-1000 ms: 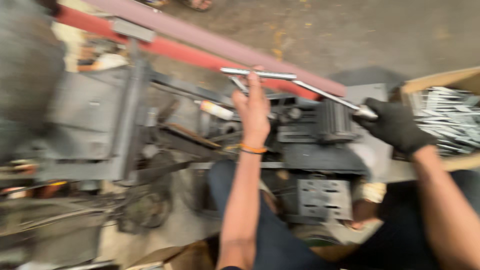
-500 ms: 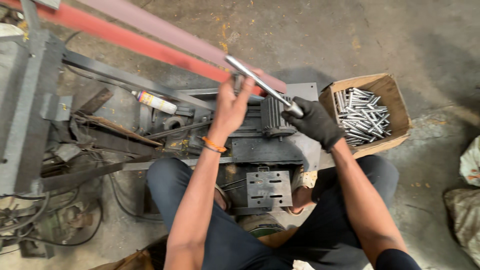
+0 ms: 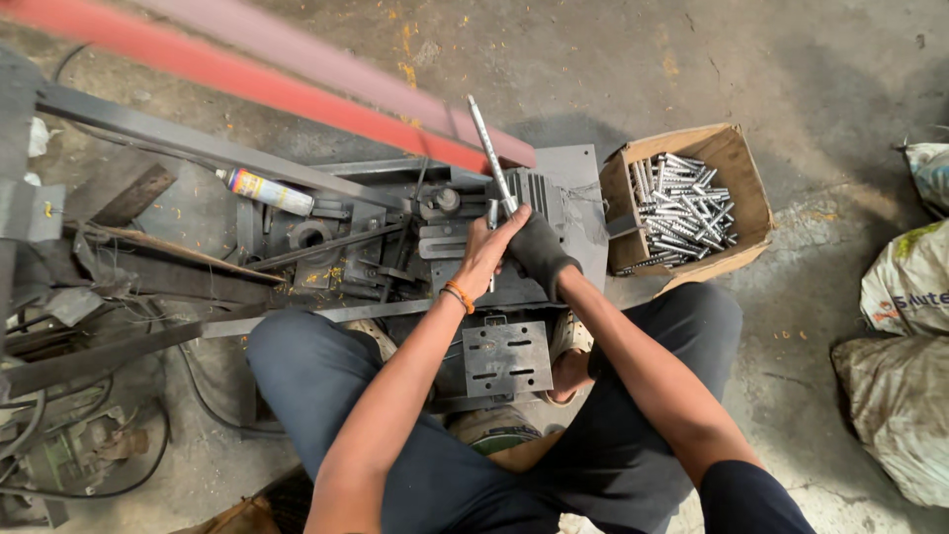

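I sit over a low grey metal machine (image 3: 376, 232) on the floor. My right hand (image 3: 539, 252), in a dark glove, grips the lower end of a long silver metal rod (image 3: 489, 153) that stands tilted up and away from me. My bare left hand (image 3: 487, 252), an orange band at its wrist, is closed against the same rod's lower end, right beside the gloved hand. Both hands meet above the ribbed block of the machine. To the right, a cardboard box (image 3: 736, 163) holds several short silver rods (image 3: 682, 208).
A red beam (image 3: 247, 84) runs diagonally behind the machine. A spray can (image 3: 265, 190) lies on the machine's left part. Sacks (image 3: 905, 336) sit on the concrete floor at the right. Cables and scrap metal (image 3: 59, 435) lie at the lower left.
The rod has swung from lying across the machine to standing steeply upright. My hands have come together at its lower end. The view has steadied and shifted left.
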